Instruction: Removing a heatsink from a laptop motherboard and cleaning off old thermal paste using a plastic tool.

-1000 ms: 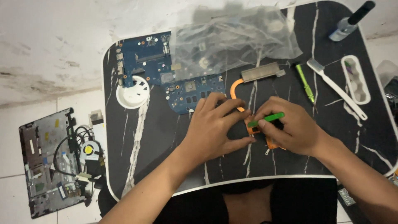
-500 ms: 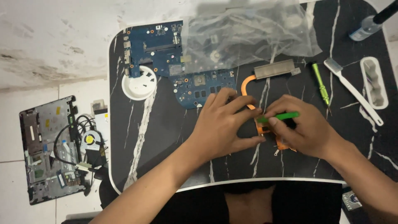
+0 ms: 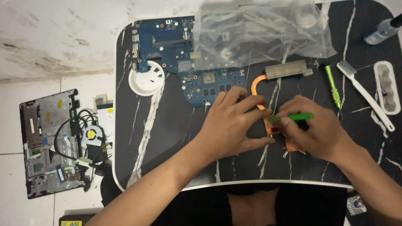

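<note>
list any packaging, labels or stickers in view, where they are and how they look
Plastic bag: top centre of the table, clear, crumpled, partly over the blue circuit board.
Yellow sticker: bottom left edge, small rectangle on a dark thing, mostly cut off.
Small card: bottom right below the table edge, square, dark picture with pale border.
No screens in view.

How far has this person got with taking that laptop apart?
Done, by the look of it: the laptop shell lies opened on the floor, and the blue circuit board and copper cooling pipe are out on the black table. In hand: the left hand steadies the pipe's copper plate while the right hand works on it with a green tool. Left: nothing is back inside the shell.
</note>
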